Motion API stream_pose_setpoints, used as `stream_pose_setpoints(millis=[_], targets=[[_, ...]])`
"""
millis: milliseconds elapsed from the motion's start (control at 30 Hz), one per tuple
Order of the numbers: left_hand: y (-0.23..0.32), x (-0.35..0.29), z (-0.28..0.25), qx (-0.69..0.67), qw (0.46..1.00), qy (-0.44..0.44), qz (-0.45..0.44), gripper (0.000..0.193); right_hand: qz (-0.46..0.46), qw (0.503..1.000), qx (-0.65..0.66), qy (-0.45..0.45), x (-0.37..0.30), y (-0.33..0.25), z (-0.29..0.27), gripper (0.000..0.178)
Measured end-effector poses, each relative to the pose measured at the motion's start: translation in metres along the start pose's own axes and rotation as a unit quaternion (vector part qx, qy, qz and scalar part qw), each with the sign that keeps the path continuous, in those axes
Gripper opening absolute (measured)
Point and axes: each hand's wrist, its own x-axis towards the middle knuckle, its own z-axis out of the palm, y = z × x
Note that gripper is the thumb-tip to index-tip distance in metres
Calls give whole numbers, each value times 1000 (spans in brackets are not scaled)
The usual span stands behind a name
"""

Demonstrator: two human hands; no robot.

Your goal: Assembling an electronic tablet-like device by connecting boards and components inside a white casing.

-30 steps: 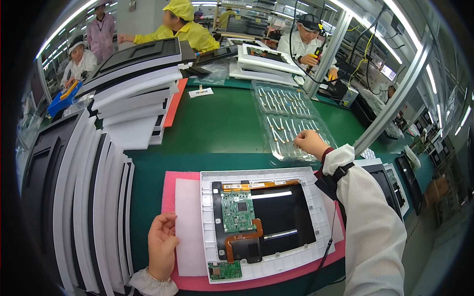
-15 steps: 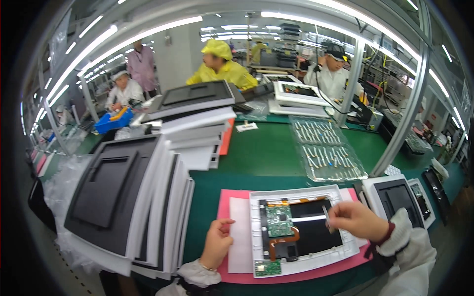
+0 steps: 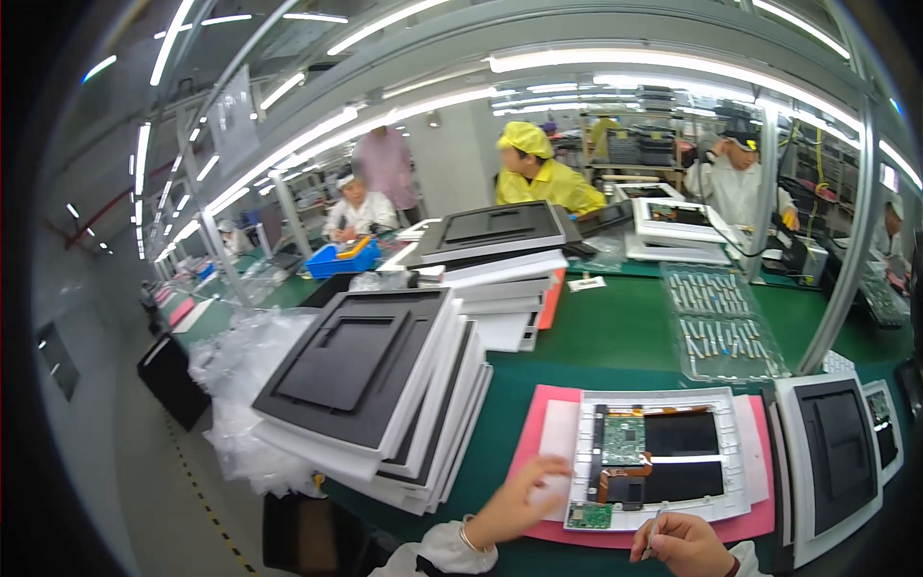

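White frame [image 3: 736,460] lies over a pink mat [image 3: 755,523] in my head view. By its near edge, my right hand [image 3: 687,545] keeps its grip clamped on a thin strip [image 3: 651,539]; by its left edge, my left hand [image 3: 514,503] has its fingers apart.

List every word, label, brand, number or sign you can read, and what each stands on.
None can be read.
Larger green circuit board: any print too small.
Smaller green circuit board: any print too small.
White slip on the green table: marks too small and blurred.
Pale strip in the right hand: no print can be made out.
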Motion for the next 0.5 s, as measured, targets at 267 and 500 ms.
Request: stream_pose_setpoints(millis=[267, 500], targets=[[39, -39, 54, -263, 953, -137, -57, 30, 130, 968, 178, -122, 20, 47, -2, 31], [34, -22, 57, -345, 884, -239, -207, 24, 148, 947, 248, -140, 15, 63, -14, 36]])
